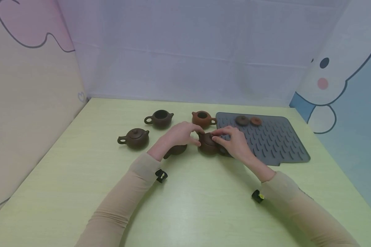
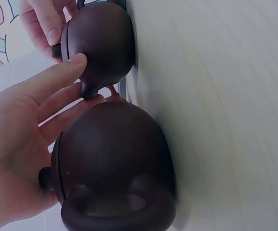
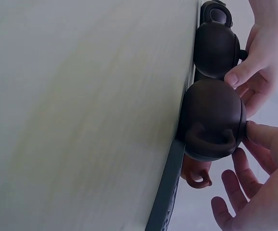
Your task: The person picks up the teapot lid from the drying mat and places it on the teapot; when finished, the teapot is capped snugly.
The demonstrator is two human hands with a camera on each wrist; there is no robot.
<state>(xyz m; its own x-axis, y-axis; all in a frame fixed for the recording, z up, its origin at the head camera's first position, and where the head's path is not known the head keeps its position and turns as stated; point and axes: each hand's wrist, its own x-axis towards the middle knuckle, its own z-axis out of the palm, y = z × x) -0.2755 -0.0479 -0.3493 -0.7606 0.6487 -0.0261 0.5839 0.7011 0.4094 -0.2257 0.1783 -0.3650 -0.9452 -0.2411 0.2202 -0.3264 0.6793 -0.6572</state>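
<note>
A dark brown teapot (image 1: 208, 148) stands on the table at the mat's left edge, between both hands. My left hand (image 1: 183, 133) holds its spout side, the thumb on the body beside the spout and the fingers behind it, as the left wrist view shows. With thumb and fingertips, my right hand (image 1: 235, 141) pinches the knob of the lid (image 2: 65, 41), which sits on the pot's mouth. Under my left wrist is a second lidded dark teapot (image 2: 115, 149), partly hidden by that hand in the head view.
Further left stands another lidded teapot (image 1: 137, 140). Behind are a lidless dark teapot (image 1: 161, 122) and a lidless reddish-brown teapot (image 1: 201, 121). The grey ridged mat (image 1: 281, 140) carries a dark lid (image 1: 242, 120) and a reddish lid (image 1: 256, 121).
</note>
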